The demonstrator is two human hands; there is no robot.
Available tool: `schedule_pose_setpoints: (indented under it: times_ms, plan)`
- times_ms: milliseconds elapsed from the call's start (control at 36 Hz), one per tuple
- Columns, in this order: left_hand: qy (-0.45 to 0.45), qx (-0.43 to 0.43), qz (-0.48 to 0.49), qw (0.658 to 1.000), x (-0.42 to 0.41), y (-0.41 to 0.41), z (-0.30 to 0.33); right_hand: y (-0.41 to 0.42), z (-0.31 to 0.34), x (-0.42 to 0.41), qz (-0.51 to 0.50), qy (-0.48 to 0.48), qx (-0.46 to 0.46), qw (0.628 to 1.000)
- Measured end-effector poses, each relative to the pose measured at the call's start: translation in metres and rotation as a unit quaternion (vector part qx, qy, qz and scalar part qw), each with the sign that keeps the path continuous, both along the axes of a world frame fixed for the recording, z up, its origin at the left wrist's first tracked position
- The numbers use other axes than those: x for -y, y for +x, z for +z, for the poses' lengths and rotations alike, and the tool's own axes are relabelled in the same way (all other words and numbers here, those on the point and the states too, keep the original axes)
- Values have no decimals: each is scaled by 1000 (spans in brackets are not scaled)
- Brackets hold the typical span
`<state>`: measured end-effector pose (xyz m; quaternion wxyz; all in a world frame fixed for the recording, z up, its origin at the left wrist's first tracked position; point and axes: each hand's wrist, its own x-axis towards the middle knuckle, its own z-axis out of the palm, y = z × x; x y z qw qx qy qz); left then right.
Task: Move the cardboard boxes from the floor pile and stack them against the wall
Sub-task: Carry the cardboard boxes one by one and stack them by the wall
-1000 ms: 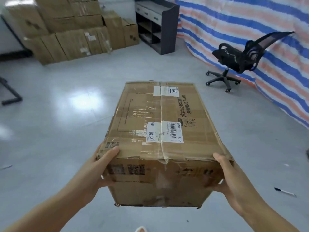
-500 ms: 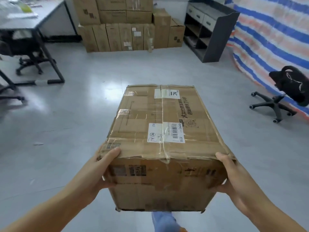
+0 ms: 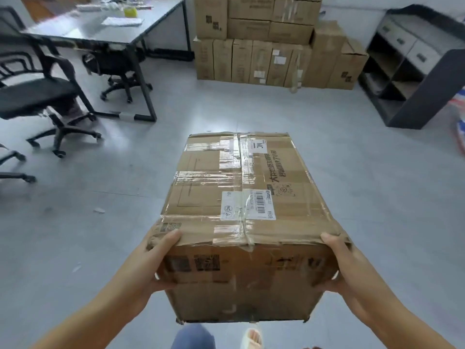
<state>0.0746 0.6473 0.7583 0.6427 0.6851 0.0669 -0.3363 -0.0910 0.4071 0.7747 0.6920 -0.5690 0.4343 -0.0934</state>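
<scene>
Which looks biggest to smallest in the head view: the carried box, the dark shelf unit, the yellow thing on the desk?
1. Carried box, though nearness to the camera inflates it.
2. Dark shelf unit.
3. Yellow thing on the desk, clearly smallest.

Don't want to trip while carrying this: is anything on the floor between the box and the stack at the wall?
Nothing visible: the floor is bare between the carried box and the stack. Desk and shelf stand aside.
</scene>
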Motion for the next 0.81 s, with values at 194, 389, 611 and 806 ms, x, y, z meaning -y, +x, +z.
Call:
schedule_pose_setpoints:
  times_ms: [194, 389, 611, 806]
  plan:
    - [-4, -12, 29, 1000, 10, 105, -9, 122, -11, 23, 40, 1, -5, 999]
    - [0, -16, 37, 999, 1, 241, -11, 261, -13, 16, 17, 11, -18, 1000]
    - [5, -1, 28, 1000, -2, 375, 9, 395, -4, 7, 6, 10, -24, 1000]
    - [14, -3, 32, 999, 17, 466, 12, 485, -3, 24, 9, 1, -27, 1000]
